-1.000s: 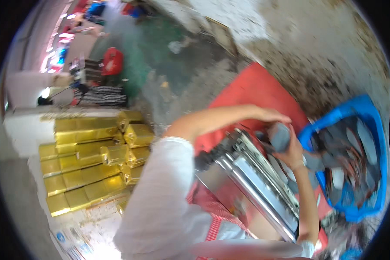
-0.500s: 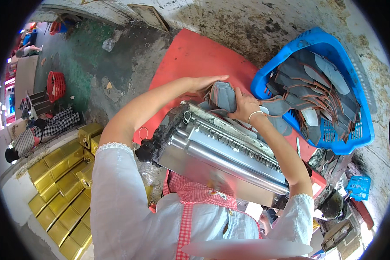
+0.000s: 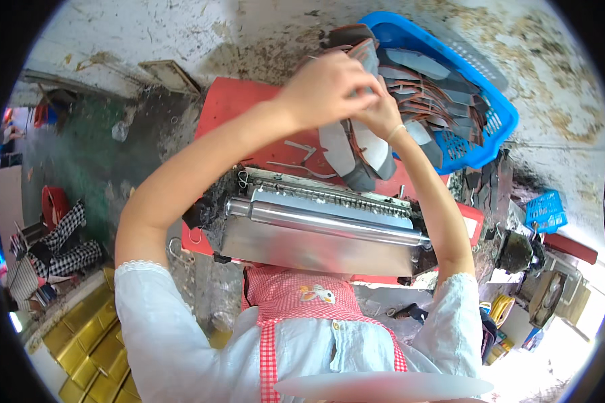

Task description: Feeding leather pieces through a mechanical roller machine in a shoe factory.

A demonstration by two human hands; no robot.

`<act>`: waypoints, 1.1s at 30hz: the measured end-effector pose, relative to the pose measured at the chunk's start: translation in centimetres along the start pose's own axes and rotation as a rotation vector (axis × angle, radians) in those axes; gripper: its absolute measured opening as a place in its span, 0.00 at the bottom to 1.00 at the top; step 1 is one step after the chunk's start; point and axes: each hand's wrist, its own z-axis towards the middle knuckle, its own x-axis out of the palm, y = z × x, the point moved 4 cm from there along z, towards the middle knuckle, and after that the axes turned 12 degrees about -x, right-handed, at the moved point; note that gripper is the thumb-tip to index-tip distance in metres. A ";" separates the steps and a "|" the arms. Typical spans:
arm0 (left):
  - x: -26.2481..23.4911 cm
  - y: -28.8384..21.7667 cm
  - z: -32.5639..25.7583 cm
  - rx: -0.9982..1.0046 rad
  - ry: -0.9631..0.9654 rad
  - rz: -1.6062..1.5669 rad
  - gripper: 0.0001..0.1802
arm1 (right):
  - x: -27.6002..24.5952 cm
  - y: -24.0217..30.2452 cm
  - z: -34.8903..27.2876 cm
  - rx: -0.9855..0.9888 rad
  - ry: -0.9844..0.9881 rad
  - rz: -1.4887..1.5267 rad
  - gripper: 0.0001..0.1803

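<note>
Roller machine (image 3: 323,232), steel: directly below both hands. Red table (image 3: 232,107): beneath hands and machine. Blue basket (image 3: 491,127), filled with flat pieces: just right of the hands. Bundle of grey cut pieces (image 3: 356,151): gripped together by left hand (image 3: 326,87) and right hand (image 3: 380,114), hanging above the machine.

— What colours stand out at the red bench (image 3: 235,107)?
— A bright blue mesh basket (image 3: 497,117) at its far right corner, filled with grey and rust-brown shoe pieces (image 3: 444,87); a silver roller machine (image 3: 323,225) along its near edge.
— And the worker?
— White sleeves, a red-and-white checked apron (image 3: 296,302). Gold boxes (image 3: 87,336) lie on the floor, beside black-and-white checked cloth (image 3: 67,238).
</note>
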 end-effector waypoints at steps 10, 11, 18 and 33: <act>7.0 -7.7 -1.6 0.124 -0.245 0.383 0.09 | -2.2 0.4 -1.8 0.403 -0.007 0.020 0.28; 7.6 -9.0 -0.9 0.165 -0.247 0.367 0.09 | -3.6 0.0 -2.9 0.426 -0.035 -0.004 0.28; 6.2 -7.2 0.6 -0.582 0.504 -1.762 0.14 | -9.4 1.5 -7.1 0.443 -0.096 0.154 0.55; 3.5 4.7 0.0 -0.785 0.448 -2.217 0.35 | -15.1 -1.2 -13.0 0.445 -1.104 0.828 0.37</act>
